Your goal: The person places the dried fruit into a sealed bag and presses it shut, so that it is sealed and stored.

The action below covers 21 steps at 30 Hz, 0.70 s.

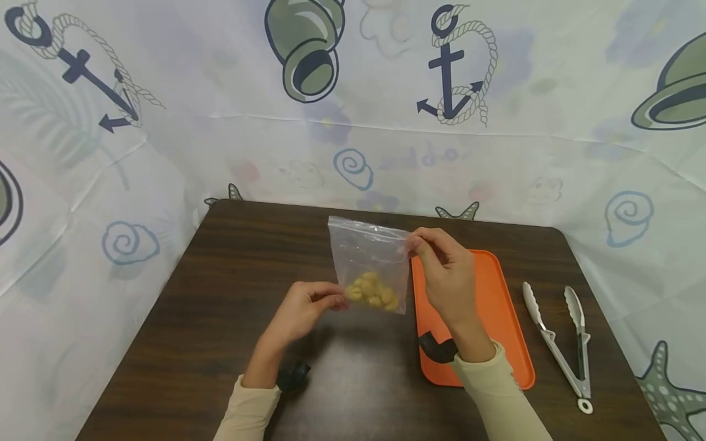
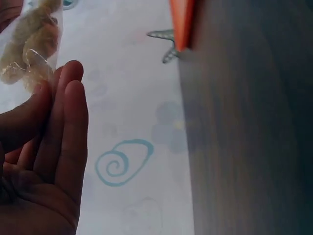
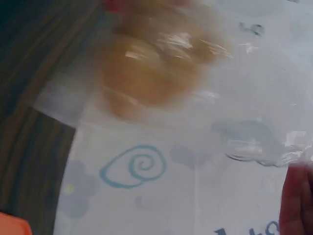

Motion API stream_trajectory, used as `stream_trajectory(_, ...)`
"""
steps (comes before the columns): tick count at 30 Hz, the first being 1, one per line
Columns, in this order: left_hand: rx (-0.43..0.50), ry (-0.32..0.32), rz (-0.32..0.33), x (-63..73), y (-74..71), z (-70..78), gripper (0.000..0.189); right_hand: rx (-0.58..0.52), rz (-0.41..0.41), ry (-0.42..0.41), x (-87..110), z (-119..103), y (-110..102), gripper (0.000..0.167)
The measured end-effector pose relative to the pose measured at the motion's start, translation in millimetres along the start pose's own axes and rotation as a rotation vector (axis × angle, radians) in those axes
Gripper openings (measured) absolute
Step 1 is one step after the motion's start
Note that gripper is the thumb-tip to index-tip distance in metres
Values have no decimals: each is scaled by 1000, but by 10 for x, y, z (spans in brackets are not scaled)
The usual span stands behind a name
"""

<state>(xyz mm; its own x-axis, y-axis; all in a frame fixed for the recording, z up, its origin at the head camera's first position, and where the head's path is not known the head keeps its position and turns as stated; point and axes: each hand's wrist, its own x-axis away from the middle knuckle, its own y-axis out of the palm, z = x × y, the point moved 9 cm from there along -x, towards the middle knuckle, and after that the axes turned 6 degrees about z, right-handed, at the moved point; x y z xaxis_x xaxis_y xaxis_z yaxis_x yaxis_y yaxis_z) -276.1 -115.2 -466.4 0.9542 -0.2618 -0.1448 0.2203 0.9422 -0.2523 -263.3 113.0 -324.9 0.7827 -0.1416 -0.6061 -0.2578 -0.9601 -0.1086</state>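
A clear zip bag (image 1: 366, 248) hangs above the table between both hands, with several small yellowish-tan pieces (image 1: 371, 290) gathered at its bottom; their exact kind cannot be told. My right hand (image 1: 449, 272) pinches the bag's upper right edge between thumb and fingers. Lower down, my left hand (image 1: 309, 306) pinches the bag's bottom left corner. In the left wrist view, the thumb and fingers of the left hand (image 2: 44, 142) meet at the bag's corner beside the tan pieces (image 2: 32, 44). The right wrist view has the pieces (image 3: 146, 73) blurred through the plastic.
An orange tray (image 1: 499, 306) lies on the dark wood table (image 1: 231, 275), partly under the right forearm. Right of it lie tongs (image 1: 565, 355) with their arms spread. A white printed cloth (image 1: 380, 92) hangs behind the table.
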Motion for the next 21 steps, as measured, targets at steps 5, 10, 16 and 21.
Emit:
stream_trajectory(5,-48,25,-9,28,20,-17,9,34,13,18,-31,-16,-53,12)
stream_trajectory(10,-105,-28,-101,94,-38,-59,26,27,-50,41,15,-14,17,11)
stream_trajectory(16,95,120,33,-2,-269,297,32,8,-189,44,81,-1,181,10)
stream_trajectory(21,171,180,236,-69,-461,522,19,4,-220,86,149,97,234,10)
